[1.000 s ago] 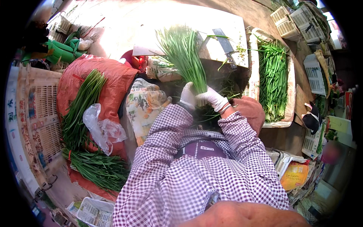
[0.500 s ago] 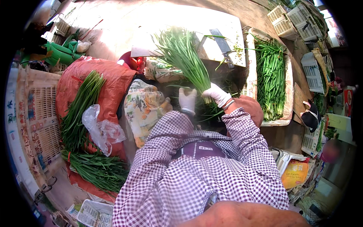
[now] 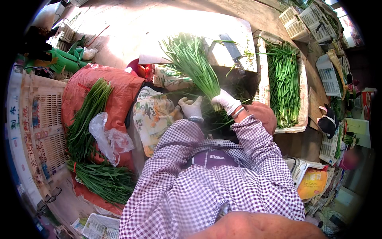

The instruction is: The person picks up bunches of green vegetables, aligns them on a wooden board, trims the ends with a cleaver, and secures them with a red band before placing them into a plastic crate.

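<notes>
My right hand [image 3: 227, 102], in a white glove, is closed around the stem end of a bunch of green garlic chives [image 3: 191, 63]. The leaves fan out away from me, and their tips lie over the edge of a white board [image 3: 159, 53]. Left of the stems, my gloved left hand [image 3: 191, 108] is held low with thumb and finger apart, and I see nothing in it. Loose green leaves [image 3: 217, 119] lie in shadow below both hands. A cleaver [image 3: 232, 47] rests on the board, its handle toward me.
At the right stands a lined crate [image 3: 303, 95] full of green stalks [image 3: 283, 83]. To my left, bundled chives [image 3: 85, 115] and a clear plastic bag [image 3: 105, 133] lie on red sheeting [image 3: 119, 85]. White crates [image 3: 49, 127] line the far left. A patterned cloth sack [image 3: 153, 115] is beside my left arm.
My left hand has shifted slightly left, and its thumb and finger have spread apart. My right hand keeps hold of the chives in nearly the same place.
</notes>
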`<control>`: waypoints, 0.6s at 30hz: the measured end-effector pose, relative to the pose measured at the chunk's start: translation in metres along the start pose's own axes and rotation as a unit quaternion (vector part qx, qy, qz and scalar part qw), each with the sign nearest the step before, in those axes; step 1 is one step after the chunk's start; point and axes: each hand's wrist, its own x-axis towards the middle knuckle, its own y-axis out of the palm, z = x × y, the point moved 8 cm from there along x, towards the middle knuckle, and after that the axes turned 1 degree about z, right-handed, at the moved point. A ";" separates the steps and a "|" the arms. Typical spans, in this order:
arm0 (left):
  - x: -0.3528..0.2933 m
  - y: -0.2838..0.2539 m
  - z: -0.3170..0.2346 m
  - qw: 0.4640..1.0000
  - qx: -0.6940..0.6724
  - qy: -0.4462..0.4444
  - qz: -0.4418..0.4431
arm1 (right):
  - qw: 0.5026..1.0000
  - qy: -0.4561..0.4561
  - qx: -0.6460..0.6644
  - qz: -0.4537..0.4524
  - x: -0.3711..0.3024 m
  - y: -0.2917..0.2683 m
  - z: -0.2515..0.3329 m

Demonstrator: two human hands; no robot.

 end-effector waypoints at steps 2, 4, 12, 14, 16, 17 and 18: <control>-0.008 0.004 -0.005 0.997 -0.030 -0.027 0.064 | 1.000 0.018 0.009 -0.003 -0.005 0.000 0.000; -0.020 0.013 -0.020 0.986 -0.038 0.066 0.149 | 1.000 0.021 -0.003 -0.002 -0.003 -0.001 -0.001; -0.027 0.038 -0.048 0.923 0.036 0.292 0.249 | 0.997 -0.053 -0.060 0.007 0.013 -0.006 -0.012; -0.032 0.040 -0.057 0.897 0.094 0.352 0.249 | 0.995 -0.059 -0.078 0.003 0.013 -0.006 -0.012; -0.039 0.040 -0.065 0.873 0.131 0.403 0.242 | 0.995 -0.042 -0.087 0.002 0.013 -0.008 -0.013; -0.034 0.038 -0.062 0.887 0.114 0.389 0.222 | 0.995 -0.024 -0.098 -0.011 0.012 -0.010 -0.014; -0.028 0.035 -0.057 0.900 0.097 0.375 0.201 | 0.994 -0.007 -0.109 -0.023 0.009 -0.013 -0.015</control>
